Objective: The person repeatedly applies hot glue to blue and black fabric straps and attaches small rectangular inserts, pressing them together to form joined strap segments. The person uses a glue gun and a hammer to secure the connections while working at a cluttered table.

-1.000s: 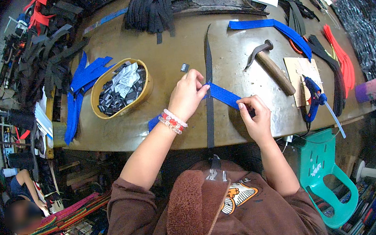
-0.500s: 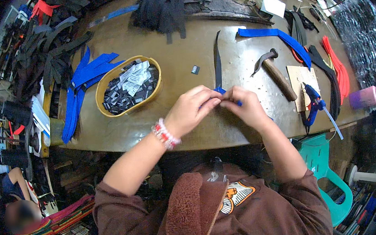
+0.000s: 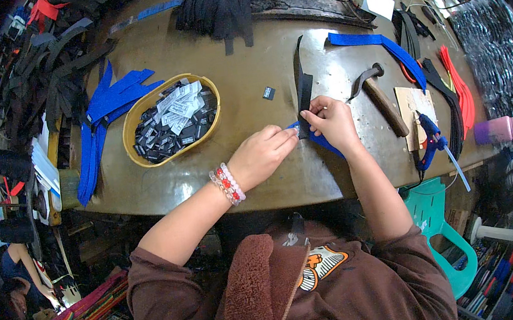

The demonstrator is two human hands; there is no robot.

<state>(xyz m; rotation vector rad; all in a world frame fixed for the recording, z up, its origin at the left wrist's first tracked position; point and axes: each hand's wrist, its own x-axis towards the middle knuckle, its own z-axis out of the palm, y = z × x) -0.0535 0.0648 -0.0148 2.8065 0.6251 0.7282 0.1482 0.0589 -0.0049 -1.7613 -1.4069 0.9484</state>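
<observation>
1. The left hand [image 3: 260,155] and right hand [image 3: 330,121] meet near the surface's [image 3: 251,173] front edge.
2. Both hands' fingers are pinched on a blue strap [image 3: 324,142] that lies under the right hand; the right fingers also clamp the lower end of a black strap [image 3: 303,90] running away across the surface.
3. Right of the hands lie a hammer [image 3: 379,94] and a glue gun [image 3: 430,139].
4. Farther left sits a yellow basket [image 3: 130,131] of labels [image 3: 172,116].

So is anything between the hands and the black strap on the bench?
Nothing visible. The right hand already pinches the black strap at its near end, over the blue strap, and the left hand fingertips meet it there.
</observation>
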